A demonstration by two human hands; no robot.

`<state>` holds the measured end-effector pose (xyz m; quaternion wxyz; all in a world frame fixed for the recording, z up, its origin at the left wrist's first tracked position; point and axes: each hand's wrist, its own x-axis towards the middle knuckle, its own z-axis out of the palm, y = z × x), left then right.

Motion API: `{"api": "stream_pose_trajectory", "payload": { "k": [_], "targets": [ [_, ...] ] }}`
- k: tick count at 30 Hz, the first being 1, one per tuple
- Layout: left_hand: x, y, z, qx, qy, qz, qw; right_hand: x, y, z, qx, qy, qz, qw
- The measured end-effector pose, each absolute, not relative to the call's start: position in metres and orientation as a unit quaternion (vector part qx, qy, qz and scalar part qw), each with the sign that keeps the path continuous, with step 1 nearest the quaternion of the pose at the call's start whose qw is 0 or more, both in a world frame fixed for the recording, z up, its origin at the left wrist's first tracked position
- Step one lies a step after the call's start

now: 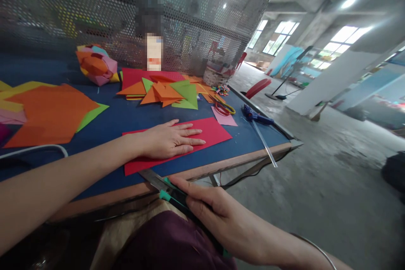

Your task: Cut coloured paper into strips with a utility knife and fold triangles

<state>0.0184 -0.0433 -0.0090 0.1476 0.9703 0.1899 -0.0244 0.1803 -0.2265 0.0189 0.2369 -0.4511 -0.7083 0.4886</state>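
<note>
My left hand lies flat on a folded-looking red sheet of paper, fingers spread, pressing it to the blue tabletop. Below it, at the table's front edge, my right hand is wrapped round a black and green utility knife. Its blade points up and left, its tip close to the lower edge of the red paper. Whether the blade touches the paper I cannot tell. A small pink paper piece lies just beyond the sheet's right end.
Behind the sheet lie green paper, orange pieces and scissors. A blue glue gun with a clear stick overhanging the edge sits right. Orange sheets and a colourful paper ball are left. A mesh panel stands behind.
</note>
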Motion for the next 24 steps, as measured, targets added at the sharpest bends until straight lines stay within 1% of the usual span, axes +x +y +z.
{"api": "stream_pose_trajectory", "payload": {
  "k": [7, 14, 24],
  "targets": [
    [0.0183, -0.0414, -0.0100, 0.971, 0.185, -0.022, 0.147, 0.1778, -0.2230, 0.0208, -0.450, -0.710, 0.493, 0.223],
    [0.0176, -0.0416, -0.0104, 0.971, 0.185, -0.021, 0.148, 0.1765, -0.2240, 0.0214, -0.466, -0.725, 0.464, 0.208],
    [0.0171, -0.0427, -0.0096, 0.971, 0.184, -0.015, 0.152, 0.1757, -0.2227, 0.0198, -0.464, -0.733, 0.455, 0.200]
  ]
}}
